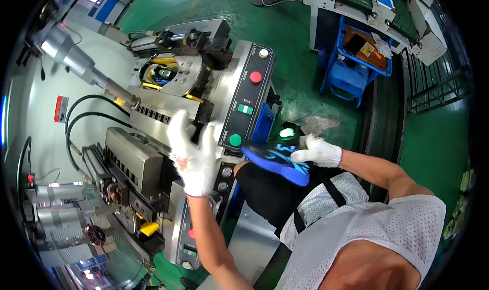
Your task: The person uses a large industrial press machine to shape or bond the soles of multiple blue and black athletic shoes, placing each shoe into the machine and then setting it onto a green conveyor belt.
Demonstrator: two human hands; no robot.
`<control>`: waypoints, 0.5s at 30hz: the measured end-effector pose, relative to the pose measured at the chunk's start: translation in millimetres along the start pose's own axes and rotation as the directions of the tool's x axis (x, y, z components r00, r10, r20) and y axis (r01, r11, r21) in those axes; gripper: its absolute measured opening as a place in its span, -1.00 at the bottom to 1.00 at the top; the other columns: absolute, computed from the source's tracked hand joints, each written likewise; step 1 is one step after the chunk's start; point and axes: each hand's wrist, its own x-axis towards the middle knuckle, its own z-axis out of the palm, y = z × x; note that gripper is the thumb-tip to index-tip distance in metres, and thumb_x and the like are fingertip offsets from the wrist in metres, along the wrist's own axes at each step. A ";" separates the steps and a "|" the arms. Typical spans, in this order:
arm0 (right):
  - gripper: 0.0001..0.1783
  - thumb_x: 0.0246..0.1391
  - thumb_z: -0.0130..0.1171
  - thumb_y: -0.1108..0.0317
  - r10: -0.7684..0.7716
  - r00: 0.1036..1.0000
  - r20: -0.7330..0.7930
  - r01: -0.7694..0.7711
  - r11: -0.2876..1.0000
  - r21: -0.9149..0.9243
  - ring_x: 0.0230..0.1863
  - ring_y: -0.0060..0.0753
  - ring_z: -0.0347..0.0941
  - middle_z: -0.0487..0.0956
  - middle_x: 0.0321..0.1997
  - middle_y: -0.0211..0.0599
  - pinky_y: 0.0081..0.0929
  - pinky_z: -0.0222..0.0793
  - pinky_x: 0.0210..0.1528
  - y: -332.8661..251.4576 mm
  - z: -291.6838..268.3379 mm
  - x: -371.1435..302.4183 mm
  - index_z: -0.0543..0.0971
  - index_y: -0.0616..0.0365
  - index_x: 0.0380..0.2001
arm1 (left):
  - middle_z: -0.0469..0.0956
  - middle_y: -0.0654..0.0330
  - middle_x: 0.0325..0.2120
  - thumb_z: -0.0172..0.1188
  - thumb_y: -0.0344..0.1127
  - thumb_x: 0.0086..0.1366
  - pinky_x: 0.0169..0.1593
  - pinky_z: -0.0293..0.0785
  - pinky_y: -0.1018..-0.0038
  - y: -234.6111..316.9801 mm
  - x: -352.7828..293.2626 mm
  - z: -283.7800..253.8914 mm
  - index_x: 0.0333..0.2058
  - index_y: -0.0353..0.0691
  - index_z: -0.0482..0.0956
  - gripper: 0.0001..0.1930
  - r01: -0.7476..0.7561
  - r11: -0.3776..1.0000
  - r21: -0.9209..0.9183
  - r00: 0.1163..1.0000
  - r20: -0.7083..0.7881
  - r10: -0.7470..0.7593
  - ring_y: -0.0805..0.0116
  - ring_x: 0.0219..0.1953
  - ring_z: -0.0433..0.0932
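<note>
Left of the black control panel point(258, 64), the gloved left hand point(195, 161) hovers, thumb and fingers spread. The panel bears 1 red button point(255, 77). Right of the panel's lower end — the blue-and-black shoe point(276, 163), pinched at 1 end by the gloved right hand point(321, 153), fingers partly hidden.

- I worked from 1 view, taken by the left of 2 fisheye cameras worn side by side on the person's head.
- It looked steeply down, with the white shirt point(377, 224) close beneath it at lower right.
- The left hand point(195, 162) and right hand point(320, 152) lay near it, around the middle.
- Its wide reach took in the metal machine point(168, 104) on the left and, well farther off, the blue cart point(379, 61).
- Straight edges bowed toward the rim.
</note>
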 end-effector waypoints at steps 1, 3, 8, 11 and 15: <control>-0.40 0.11 0.44 0.06 -0.113 0.994 -0.005 0.105 0.900 0.422 -0.17 -0.52 0.51 0.62 -0.15 -0.33 -0.46 0.47 -0.08 45.7 -2.5 16.2 0.58 0.35 0.02 | 0.52 -0.05 0.14 0.35 -0.36 0.29 0.26 0.45 0.20 -23.3 31.7 5.5 0.24 -0.31 0.47 -0.45 -0.011 0.999 0.050 1.000 -0.020 0.012 0.05 0.16 0.54; -0.42 0.13 0.42 0.10 0.039 0.999 -0.033 -0.014 0.824 0.566 -0.17 -0.55 0.52 0.62 -0.14 -0.36 -0.46 0.49 -0.13 53.5 -21.9 10.9 0.57 0.35 0.04 | 0.49 -0.08 0.19 0.31 -0.31 0.36 0.29 0.42 0.22 -72.0 93.8 13.0 0.29 -0.34 0.41 -0.43 0.065 0.992 0.108 0.997 -0.041 -0.061 0.06 0.18 0.52; -0.21 0.03 0.47 -0.10 0.079 0.987 -0.141 0.051 0.675 0.736 -0.08 -0.41 0.63 0.67 -0.06 -0.19 -0.33 0.61 -0.06 67.4 -48.8 36.1 0.54 0.41 0.06 | 0.46 -0.15 0.25 0.26 -0.04 0.34 0.33 0.35 0.26 -194.6 224.1 41.8 0.38 -0.35 0.33 -0.25 0.253 0.847 0.467 0.966 -0.079 -0.245 0.07 0.25 0.49; -0.24 0.00 0.55 0.08 0.170 0.966 -0.193 0.050 0.611 0.790 -0.08 -0.37 0.66 0.67 -0.02 -0.13 -0.27 0.64 -0.03 83.6 -61.6 55.5 0.52 0.47 0.08 | 0.57 -0.13 0.18 0.22 -0.11 0.30 0.26 0.45 0.26 -258.0 265.6 60.6 0.34 -0.39 0.38 -0.29 0.350 0.863 0.364 0.928 -0.009 -0.373 0.08 0.18 0.58; -0.26 0.03 0.54 0.13 0.153 0.957 -0.246 0.116 0.575 0.810 -0.04 -0.34 0.66 0.68 0.00 -0.20 -0.23 0.63 -0.01 90.8 -67.8 71.2 0.50 0.38 0.15 | 0.64 -0.07 0.03 0.19 -0.20 0.33 0.12 0.54 0.29 -297.4 281.8 97.7 0.26 -0.06 0.56 -0.49 0.249 0.819 0.518 0.967 -0.091 -0.237 0.12 0.04 0.64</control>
